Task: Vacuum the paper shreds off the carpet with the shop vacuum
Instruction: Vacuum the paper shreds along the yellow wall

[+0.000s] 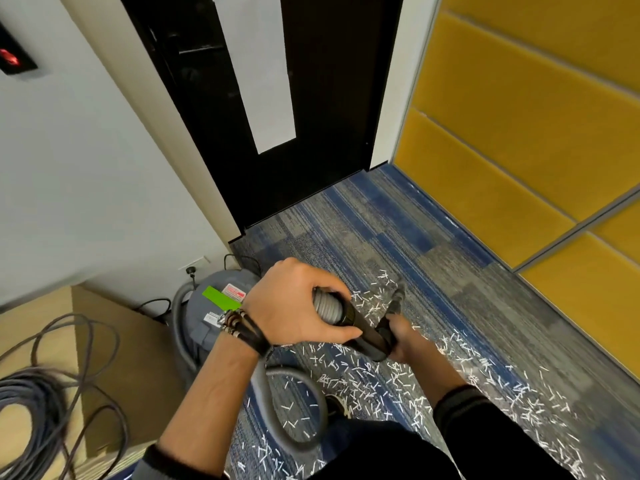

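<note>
Looping over the carpet (381, 237) just ahead of the person's legs, the grey hose (322, 408) climbs to the left hand (298, 303). That hand's fingers and thumb are wrapped tightly round the ribbed cuff where the hose meets the black wand (363, 332). Just beyond and lower, the right hand (403, 337) clasps the wand from underneath, fingers curled about it. White paper shreds (363, 379) lie thick on the carpet beneath and to the right of both hands, thinning out near the nozzle tip (398, 296), which points down toward them. Left of the hands, the shop vacuum (207, 306) stands against the white wall, beyond a coil of cable (27, 403) on a wooden surface. Farther off are a black door (329, 98) and yellow wall panels (519, 133).
</note>
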### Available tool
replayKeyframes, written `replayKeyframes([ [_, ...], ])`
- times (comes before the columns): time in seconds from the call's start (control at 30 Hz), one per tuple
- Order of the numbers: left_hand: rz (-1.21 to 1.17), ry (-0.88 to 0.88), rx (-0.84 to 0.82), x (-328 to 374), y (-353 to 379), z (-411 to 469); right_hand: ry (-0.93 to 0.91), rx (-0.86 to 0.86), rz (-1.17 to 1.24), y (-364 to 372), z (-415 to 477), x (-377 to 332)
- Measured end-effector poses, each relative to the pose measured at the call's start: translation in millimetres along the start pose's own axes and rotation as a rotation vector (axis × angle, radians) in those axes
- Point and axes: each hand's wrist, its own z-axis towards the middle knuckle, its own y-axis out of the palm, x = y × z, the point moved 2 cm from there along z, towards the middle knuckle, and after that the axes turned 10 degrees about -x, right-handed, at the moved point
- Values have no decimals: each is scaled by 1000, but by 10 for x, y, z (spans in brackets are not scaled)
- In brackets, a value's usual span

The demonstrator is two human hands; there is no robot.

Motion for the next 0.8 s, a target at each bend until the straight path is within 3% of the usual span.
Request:
replayKeyframes([
  [0.2, 191, -14, 47, 133, 149, -316, 19, 9, -110, 102, -99, 120],
  [0.43, 79, 2, 77, 77, 156, -550, 0, -6, -185, 479, -179, 293],
  [0.8, 92, -5, -18, 138, 395, -656, 6, 101, -112, -32, -242, 611],
])
